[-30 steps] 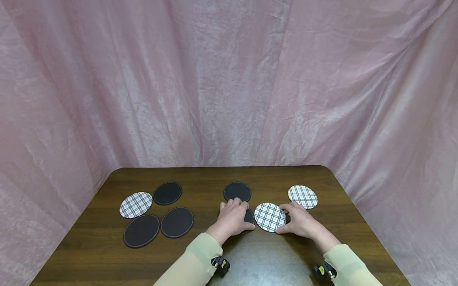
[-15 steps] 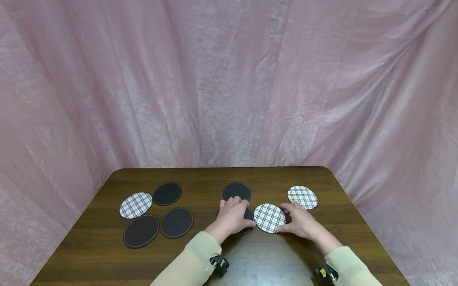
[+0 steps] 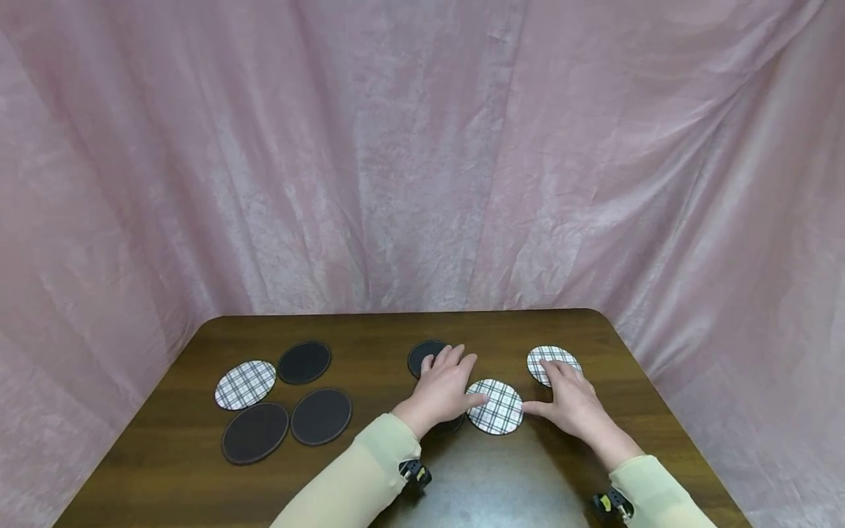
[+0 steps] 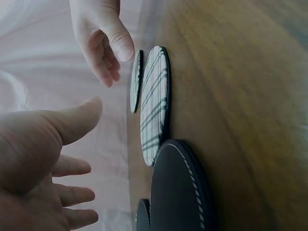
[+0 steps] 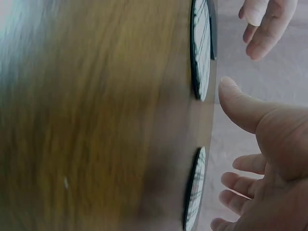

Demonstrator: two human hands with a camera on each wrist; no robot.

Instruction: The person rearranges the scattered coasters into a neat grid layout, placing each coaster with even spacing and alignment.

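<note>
Raised over the table, my left hand (image 3: 441, 392) has its fingers spread and holds nothing. It partly hides a black stitched coaster (image 3: 452, 425) below it and another black coaster (image 3: 422, 355) behind. To the right of the front black one lies a white plaid coaster (image 3: 496, 414), its edge against or very near it in the left wrist view. My right hand (image 3: 574, 407) is also raised with fingers apart and holds nothing, its thumb near the plaid coaster's right side. Its fingers overlap a second plaid coaster (image 3: 538, 358) farther back, which lies flat.
On the left of the wooden table (image 3: 165, 455) lie one plaid coaster (image 3: 246, 384) and three black coasters: a back one (image 3: 304, 362), a front one (image 3: 255, 433) and one to its right (image 3: 321, 416). A pink curtain (image 3: 396, 147) hangs behind the table.
Both hands have let go and lifted: the left off the front black coaster, the right off the plaid coaster's edge. Their fingers have spread. The coasters lie where they were.
</note>
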